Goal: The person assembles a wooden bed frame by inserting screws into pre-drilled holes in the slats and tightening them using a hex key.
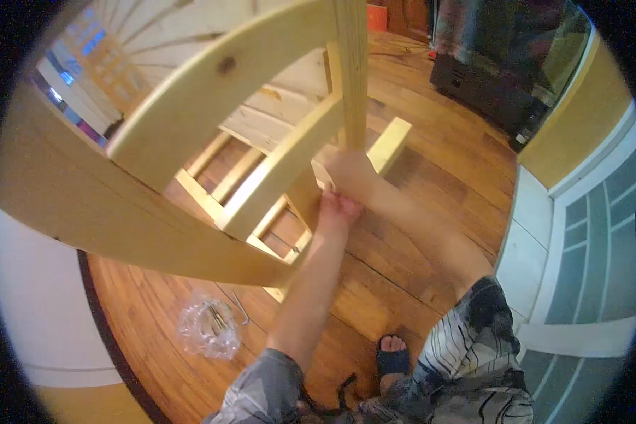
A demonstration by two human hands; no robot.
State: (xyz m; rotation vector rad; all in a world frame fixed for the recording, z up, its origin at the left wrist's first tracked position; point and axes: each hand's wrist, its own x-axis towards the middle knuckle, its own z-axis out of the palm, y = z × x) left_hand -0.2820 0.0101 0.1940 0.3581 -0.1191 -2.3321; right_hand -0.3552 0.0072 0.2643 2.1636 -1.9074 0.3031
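A pale pine furniture frame (283,159) with a curved top slat (226,74) and an upright post (351,71) stands in front of me. Low beside the post, my left hand (339,208) has its fingers closed against a wooden rail (305,198); what they pinch is hidden. Just above it, my right hand (350,173) is smeared by motion at the foot of the post, and its fingers cannot be made out. A pale wooden beam (390,145) extends past the right hand.
On the plank floor (374,290) lie a clear plastic bag (208,326) of metal bolts and a bent hex key (242,307). A slatted wooden panel (222,177) lies behind the frame. A dark cabinet (484,85) stands at far right, near a glazed white door (590,233).
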